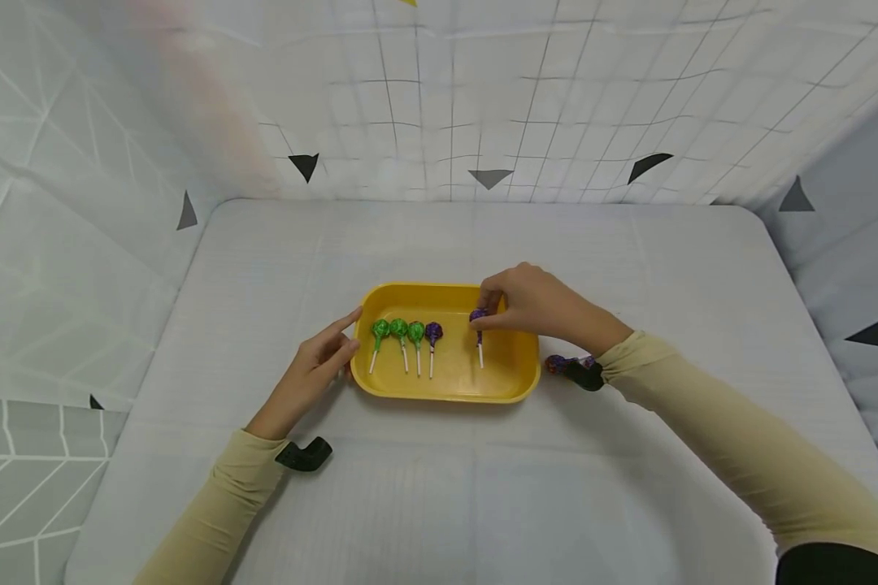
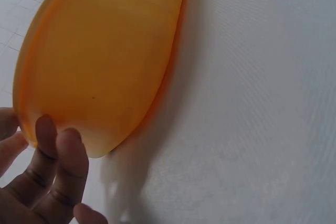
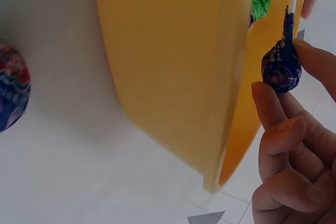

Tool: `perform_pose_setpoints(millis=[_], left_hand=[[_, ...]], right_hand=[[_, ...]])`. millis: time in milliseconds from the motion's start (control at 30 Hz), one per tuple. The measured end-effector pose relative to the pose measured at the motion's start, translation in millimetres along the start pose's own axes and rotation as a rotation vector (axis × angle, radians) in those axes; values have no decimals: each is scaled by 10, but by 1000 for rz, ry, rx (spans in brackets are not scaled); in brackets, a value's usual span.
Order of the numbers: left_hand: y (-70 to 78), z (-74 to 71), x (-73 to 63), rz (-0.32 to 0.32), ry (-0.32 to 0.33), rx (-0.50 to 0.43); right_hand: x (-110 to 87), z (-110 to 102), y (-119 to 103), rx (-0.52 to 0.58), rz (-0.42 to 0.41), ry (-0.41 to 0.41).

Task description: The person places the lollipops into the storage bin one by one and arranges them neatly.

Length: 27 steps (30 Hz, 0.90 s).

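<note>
My right hand [image 1: 537, 302] pinches a purple-wrapped lollipop [image 3: 281, 69] by its head, over the right part of a yellow tray [image 1: 475, 392]. The white stick points toward the near side. Inside the tray, toward its left, a row of several lollipops lies with sticks toward me: green ones [image 1: 398, 327] and, at the row's right end, a purple one [image 1: 433, 331]. My left hand [image 1: 310, 375] touches the tray's left end with extended fingers, and two fingertips [image 2: 71, 140] meet the tray's wall in the left wrist view.
On the white table [image 1: 424, 487], just right of the tray, lie dark-wrapped lollipops [image 1: 554, 364], partly hidden by the right wrist's black camera mount [image 1: 584, 375]. A white patterned sheet [image 1: 483, 97] hangs behind the table.
</note>
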<state>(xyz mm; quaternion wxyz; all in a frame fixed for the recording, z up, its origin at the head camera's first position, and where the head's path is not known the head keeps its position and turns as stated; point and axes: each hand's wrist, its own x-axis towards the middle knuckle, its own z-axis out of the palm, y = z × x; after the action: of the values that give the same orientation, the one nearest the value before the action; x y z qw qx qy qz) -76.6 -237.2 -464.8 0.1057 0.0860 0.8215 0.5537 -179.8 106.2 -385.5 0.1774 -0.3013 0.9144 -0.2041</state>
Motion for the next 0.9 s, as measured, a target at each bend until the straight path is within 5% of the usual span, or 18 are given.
perform_pose_setpoints(millis=[900], left_hand=[[1, -3, -1, -4, 5, 16]], right_hand=[[316, 136, -282, -143, 34, -72]])
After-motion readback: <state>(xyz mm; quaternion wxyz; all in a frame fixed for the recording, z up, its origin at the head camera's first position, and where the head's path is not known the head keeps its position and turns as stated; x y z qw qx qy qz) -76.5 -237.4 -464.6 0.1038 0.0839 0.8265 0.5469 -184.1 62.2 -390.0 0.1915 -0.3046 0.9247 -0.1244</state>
